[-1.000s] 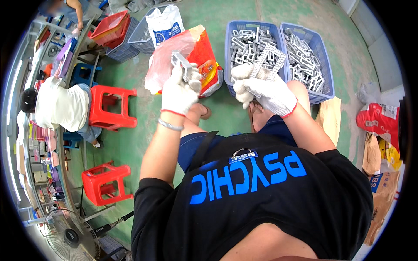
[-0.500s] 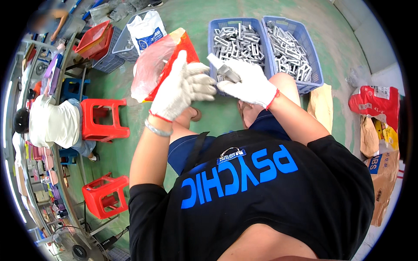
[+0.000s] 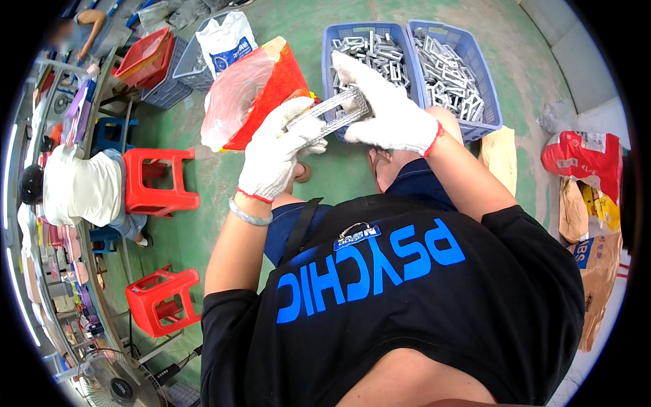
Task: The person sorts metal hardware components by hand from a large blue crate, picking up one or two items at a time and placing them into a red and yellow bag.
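Note:
Between my two hands is a silver rectangular metal frame [image 3: 344, 121], tilted, with an open slot along its middle. My left hand [image 3: 271, 152], in a white knit glove with a red cuff, grips its left end. My right hand [image 3: 400, 117], gloved the same way, holds the right end, one finger stretched out past it. Just beyond my left hand stands a red bag [image 3: 277, 85] with a clear plastic liner [image 3: 234, 95]. Past my right hand, a blue crate [image 3: 369, 28] holds many similar frames, partly hidden by the glove.
A second blue crate [image 3: 494, 102] of frames adjoins the first. Red stools [image 3: 161, 182] stand at left, near a seated person [image 3: 81, 183] at a cluttered bench. A fan [image 3: 121, 386] is at lower left. Red and brown sacks [image 3: 582, 159] lie along the right wall.
My left hand, open before, has closed on the metal frame. The frame, earlier held by my right hand alone, has turned and now spans both hands.

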`<state>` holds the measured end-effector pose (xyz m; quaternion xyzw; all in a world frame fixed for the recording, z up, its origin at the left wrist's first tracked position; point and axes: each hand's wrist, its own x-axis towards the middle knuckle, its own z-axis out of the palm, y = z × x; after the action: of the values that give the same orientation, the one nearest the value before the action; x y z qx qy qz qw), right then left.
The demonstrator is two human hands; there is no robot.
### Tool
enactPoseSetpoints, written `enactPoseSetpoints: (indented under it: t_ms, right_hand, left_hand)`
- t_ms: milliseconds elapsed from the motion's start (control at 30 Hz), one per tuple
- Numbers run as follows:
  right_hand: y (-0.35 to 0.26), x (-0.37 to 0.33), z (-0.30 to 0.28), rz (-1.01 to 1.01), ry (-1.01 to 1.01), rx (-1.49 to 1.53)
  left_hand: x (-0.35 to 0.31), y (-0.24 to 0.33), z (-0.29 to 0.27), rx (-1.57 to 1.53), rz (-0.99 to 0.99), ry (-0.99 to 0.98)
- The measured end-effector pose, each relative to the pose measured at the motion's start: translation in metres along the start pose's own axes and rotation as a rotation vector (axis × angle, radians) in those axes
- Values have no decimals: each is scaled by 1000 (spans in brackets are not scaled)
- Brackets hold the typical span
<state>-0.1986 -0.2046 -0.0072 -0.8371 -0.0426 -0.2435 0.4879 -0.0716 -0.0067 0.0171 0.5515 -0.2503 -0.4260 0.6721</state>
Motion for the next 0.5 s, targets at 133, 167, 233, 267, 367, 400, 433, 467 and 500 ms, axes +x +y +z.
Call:
enactPoseSetpoints:
  t_ms: [133, 167, 233, 267, 367, 400, 433, 467, 500]
  right_hand:
    - [-4, 2, -9, 195, -62, 435]
    - [-12, 2, -12, 233, -85, 475]
    - [-9, 0, -13, 210, -60, 548]
    - [-9, -1, -13, 199, -47, 584]
    - [-16, 2, -9, 277, 30, 777]
    - [-16, 3, -8, 286, 21, 805]
    - [-16, 3, -9, 295, 13, 833]
    - [-15, 4, -8, 305, 5, 861]
    - [-15, 4, -8, 302, 1, 881]
  left_hand:
    - [-7, 0, 0, 18, 86, 47]
    - [-8, 0, 0, 61, 120, 65]
    - [-7, 0, 4, 149, 187, 87]
    - [-5, 0, 1, 38, 127, 52]
    - [-3, 3, -6, -426, -92, -10]
    - [-3, 2, -11, -506, -152, -25]
    - [0, 0, -18, -586, -212, -40]
    - [2, -3, -24, -666, -272, -55]
    - [3, -6, -25, -709, -289, -49]
